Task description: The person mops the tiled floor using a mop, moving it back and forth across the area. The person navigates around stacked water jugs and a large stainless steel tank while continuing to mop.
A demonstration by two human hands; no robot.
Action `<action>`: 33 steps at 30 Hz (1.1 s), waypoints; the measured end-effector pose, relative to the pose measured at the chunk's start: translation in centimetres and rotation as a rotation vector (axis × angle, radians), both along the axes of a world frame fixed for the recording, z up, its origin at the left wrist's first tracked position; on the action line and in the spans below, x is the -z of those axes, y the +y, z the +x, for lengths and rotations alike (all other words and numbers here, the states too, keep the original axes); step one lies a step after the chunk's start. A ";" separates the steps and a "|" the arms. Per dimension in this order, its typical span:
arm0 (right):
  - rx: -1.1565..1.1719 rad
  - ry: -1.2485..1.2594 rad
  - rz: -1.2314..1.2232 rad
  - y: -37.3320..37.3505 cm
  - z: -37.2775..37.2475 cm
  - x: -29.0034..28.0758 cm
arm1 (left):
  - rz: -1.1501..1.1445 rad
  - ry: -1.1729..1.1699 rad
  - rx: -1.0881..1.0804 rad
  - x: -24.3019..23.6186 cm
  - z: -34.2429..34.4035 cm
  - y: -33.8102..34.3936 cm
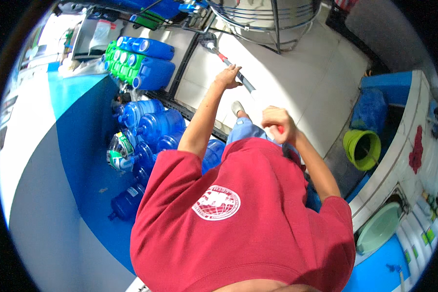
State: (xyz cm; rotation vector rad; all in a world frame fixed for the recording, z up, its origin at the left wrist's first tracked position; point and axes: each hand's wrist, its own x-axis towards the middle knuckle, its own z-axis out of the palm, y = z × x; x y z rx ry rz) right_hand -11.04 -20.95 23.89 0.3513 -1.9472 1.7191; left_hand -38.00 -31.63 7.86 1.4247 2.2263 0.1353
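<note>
A long-handled mop [246, 82] slants across the pale tile floor, its small dark head [208, 41] down near a black floor channel. The handle shows a red section, a dark grey sleeve and a paler upper part that fades into the bright floor. Partway down, my left hand [228, 77] is closed round the handle, arm stretched forward. My right hand [278, 122] makes a fist near my waist at the upper end, where a bit of red shows between the fingers. My shoe [237, 108] stands on the tiles below the handle.
Blue water jugs [160, 124] and a green-and-white helmet [120, 152] lie at left, with stacked blue and green containers [146, 63] beyond. A wire rack [277, 29] stands ahead. At right are a yellow-green bucket [362, 148], a tiled ledge [394, 141] and a pale green basin [379, 228].
</note>
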 end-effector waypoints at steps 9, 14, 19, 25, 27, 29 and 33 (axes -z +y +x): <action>0.015 0.211 -0.096 3.7 9.0 -19.5 | 0.705 -0.210 0.150 -11.3 13.6 4.4; 0.047 0.159 -0.059 1.3 7.4 -16.3 | 0.555 -0.204 0.182 -8.5 15.8 4.1; 0.049 0.127 0.044 0.1 4.1 -9.6 | 0.599 -0.169 0.020 -2.7 10.1 2.7; 0.106 0.051 -0.095 -2.4 -4.2 -6.2 | 0.551 -0.092 -0.239 -0.1 -0.7 0.3; 0.079 0.078 -0.009 -3.1 -4.5 -8.6 | 0.632 -0.077 -0.206 -1.7 -3.3 -0.5; 0.021 0.077 0.043 -3.3 -3.2 -13.2 | 0.758 -0.064 -0.180 -3.9 -4.7 -1.3; -0.165 0.338 -0.017 -3.2 -4.0 -20.2 | 0.724 -0.085 0.053 -6.1 -4.9 -1.3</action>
